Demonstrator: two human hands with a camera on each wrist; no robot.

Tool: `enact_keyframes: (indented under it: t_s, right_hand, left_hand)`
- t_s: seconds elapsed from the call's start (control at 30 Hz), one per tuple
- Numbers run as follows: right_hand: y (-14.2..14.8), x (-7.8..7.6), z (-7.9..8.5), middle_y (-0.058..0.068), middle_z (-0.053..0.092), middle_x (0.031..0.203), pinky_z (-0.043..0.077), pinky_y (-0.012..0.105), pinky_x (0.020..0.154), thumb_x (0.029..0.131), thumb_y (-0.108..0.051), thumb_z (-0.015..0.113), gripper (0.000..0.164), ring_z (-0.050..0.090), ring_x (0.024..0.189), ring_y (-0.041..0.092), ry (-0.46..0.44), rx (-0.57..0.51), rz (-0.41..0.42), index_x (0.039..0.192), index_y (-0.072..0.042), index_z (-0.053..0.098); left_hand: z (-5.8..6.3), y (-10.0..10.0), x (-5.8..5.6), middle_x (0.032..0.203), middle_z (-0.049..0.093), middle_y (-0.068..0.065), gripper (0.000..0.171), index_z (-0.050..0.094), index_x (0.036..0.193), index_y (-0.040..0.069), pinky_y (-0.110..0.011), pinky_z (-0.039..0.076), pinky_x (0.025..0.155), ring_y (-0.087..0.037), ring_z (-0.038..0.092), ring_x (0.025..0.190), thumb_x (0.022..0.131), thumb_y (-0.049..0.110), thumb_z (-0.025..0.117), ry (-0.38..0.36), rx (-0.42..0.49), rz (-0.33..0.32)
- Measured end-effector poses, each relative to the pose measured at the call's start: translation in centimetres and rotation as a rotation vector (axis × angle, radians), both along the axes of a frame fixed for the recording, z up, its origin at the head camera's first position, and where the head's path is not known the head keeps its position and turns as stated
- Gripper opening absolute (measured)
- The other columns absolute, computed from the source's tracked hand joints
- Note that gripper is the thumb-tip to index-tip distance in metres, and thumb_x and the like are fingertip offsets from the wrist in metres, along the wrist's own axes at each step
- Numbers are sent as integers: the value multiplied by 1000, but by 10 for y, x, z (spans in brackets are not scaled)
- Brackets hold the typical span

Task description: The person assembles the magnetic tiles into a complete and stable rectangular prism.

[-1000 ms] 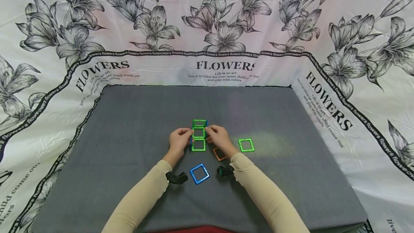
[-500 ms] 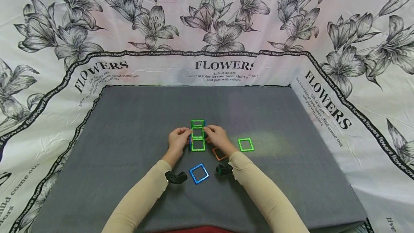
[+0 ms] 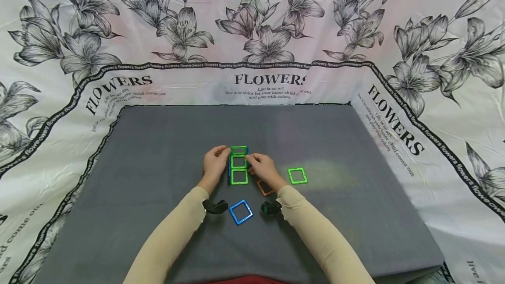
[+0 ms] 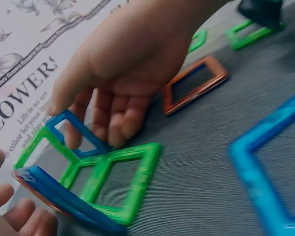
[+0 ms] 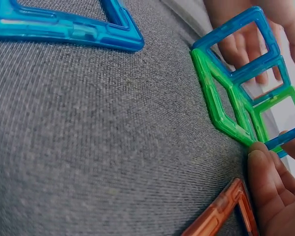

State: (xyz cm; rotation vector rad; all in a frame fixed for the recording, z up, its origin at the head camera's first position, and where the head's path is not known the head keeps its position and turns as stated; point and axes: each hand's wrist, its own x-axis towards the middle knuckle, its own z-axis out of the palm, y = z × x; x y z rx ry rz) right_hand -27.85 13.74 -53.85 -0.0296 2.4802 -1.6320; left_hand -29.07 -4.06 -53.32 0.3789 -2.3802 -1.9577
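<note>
Green square magnetic tiles [image 3: 239, 169] form a row on the grey table, with another green tile upright at the far end. Blue tiles [image 5: 226, 27] stand along the row's left side. On the right side, a blue tile [image 4: 86, 132] stands tilted beside the green ones. My right hand [image 3: 263, 169] pinches this tile between thumb and index finger, the other fingers loosely bent near the table. At the far left corner, my left hand [image 3: 215, 163] has its fingertips close against the outer side of the left blue tiles, with its fingers relaxed.
A loose blue square tile [image 3: 234, 216] lies nearer the body, between the wrists. An orange tile [image 3: 265, 194] lies partly under my right hand. Farther right is a loose green tile [image 3: 298, 182]. White floral cloth [image 3: 264, 82] rises behind the table.
My left hand has shifted away from me along the left side, from the middle of the row toward its far corner. My right hand keeps its pinch at the right side.
</note>
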Motion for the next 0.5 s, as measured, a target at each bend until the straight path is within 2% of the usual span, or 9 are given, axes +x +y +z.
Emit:
enact_keyframes:
  t_s: [0.1,0.17,0.27,0.5]
  right_hand:
    - [-1,1,-1,15,72,115,61,35,77,106,-39,54,39,71,86,19,-3,-6,0,124,-10,72]
    - [-1,1,-2,14,72,116,61,35,78,106,-39,53,39,71,87,19,-9,-8,2,123,-10,72]
    - [-1,1,-3,13,71,118,61,35,79,106,-41,53,40,71,89,19,-17,-4,7,124,-11,72]
    - [0,2,-3,13,73,113,60,35,78,106,-41,52,40,71,89,18,5,25,5,125,-11,72]
  left_hand:
    - [2,-1,-10,143,62,-14,45,64,139,9,-49,49,108,-32,57,133,102,35,60,-22,-87,-92]
    - [3,-1,-15,148,59,-13,47,62,142,11,-51,44,114,-33,51,140,103,37,59,-47,-103,-145]
    - [4,-2,-20,147,60,-11,45,64,139,11,-51,45,114,-32,52,140,103,37,59,-72,-113,-185]
    - [6,-2,-22,140,65,-13,40,70,132,9,-50,47,111,-32,57,133,102,34,62,-87,-106,-176]
